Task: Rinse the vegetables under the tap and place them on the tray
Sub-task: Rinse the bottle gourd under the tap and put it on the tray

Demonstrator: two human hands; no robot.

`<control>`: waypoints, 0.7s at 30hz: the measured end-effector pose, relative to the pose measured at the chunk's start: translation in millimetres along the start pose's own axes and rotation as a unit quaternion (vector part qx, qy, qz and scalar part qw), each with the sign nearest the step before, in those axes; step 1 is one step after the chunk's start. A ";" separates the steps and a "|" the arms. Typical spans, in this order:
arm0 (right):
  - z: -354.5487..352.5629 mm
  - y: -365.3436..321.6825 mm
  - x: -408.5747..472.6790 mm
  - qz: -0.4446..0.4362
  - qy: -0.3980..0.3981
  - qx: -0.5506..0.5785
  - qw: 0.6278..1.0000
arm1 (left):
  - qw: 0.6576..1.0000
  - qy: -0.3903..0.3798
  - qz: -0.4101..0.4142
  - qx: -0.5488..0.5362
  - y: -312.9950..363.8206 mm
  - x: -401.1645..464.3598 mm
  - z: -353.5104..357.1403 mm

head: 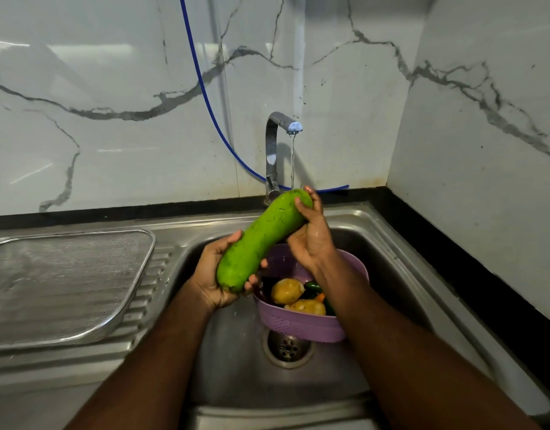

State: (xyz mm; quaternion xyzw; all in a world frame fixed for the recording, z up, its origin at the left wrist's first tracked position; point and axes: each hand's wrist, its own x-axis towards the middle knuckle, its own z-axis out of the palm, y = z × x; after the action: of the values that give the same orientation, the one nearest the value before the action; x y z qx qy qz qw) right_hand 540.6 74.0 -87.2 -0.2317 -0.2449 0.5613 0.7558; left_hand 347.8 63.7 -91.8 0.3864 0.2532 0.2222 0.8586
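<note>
Item: gourd (263, 240), held over the sink (391, 243), long axis slanting up-right to the tap (281, 125). I note left hand (218, 274) grip closed round its lower end, right hand (311, 234) wrapped near the top; tray (121, 305) lies left, left hand nearer

I see a corner of white marble-look wall (118, 97) with grey veins, glossy enough to carry soft reflections of light on the left. A second wall panel (484, 150) turns in on my right. A thin blue hose (202, 88) curves down the back wall and runs along its foot. Beneath the walls a black edge (453, 259) borders the steel surface (162, 268), which has a ribbed drainboard to my left of the sink basin (236, 367). A round drain (287, 349) sits in the basin floor. The light is dim and cool
</note>
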 end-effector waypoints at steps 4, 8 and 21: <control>2.2 4.5 -1.2 0.027 0.068 -0.020 0.997 | 1.000 0.004 -0.015 -0.023 3.1 2.2 -2.1; 7.5 -4.7 2.2 0.078 0.083 -0.045 0.992 | 1.000 -0.013 -0.014 -0.002 1.0 1.7 -16.4; 6.5 16.7 3.4 -0.270 0.032 -0.594 0.757 | 0.911 0.209 0.139 0.327 -6.9 26.0 15.4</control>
State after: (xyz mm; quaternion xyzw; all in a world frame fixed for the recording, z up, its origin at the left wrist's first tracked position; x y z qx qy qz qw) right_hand 525.1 82.1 -92.2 -0.5767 -0.5570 0.0681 0.5938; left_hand 378.5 66.1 -95.2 0.6215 0.4290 0.3198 0.5722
